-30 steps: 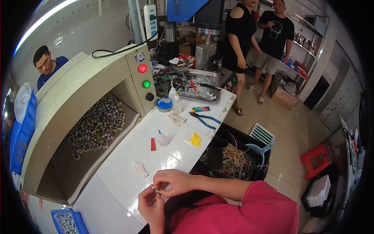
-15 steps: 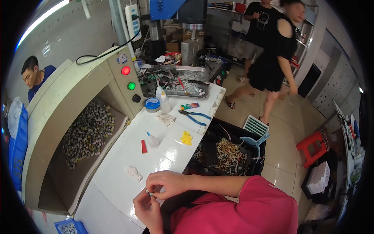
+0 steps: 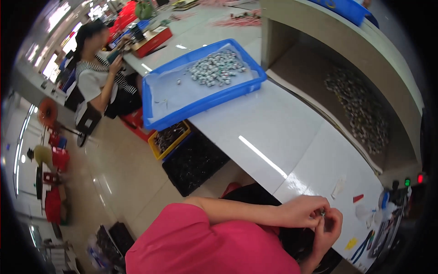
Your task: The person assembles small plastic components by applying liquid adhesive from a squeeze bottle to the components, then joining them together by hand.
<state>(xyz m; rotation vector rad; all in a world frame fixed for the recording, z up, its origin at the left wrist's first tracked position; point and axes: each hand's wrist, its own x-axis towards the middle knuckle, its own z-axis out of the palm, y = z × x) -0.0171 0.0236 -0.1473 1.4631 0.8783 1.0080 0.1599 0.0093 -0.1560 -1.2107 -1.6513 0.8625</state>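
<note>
My left hand (image 3: 299,212) and my right hand (image 3: 329,230) meet over the near edge of the white table. Their fingertips pinch a small silvery part (image 3: 322,213), mostly covered by the fingers, so its exact kind does not show. A crumpled white tissue (image 3: 338,187) and a red strip (image 3: 358,198) lie on the tabletop just beyond them. Farther left, a blue tray (image 3: 205,108) lined with white sheet holds a heap of small round silvery-green parts (image 3: 218,68).
A beige open-fronted box (image 3: 292,20) with a pile of small parts (image 3: 360,109) stands on the table (image 3: 246,132). Below the table edge sit a yellow bin (image 3: 169,156) and a black crate (image 3: 196,164). A seated person (image 3: 98,77) works at the far left. Pliers (image 3: 362,246) lie right.
The view has swung left, bringing the blue tray and seated person into sight. Walking people have left the view. Both hands stay together, pinching the small part.
</note>
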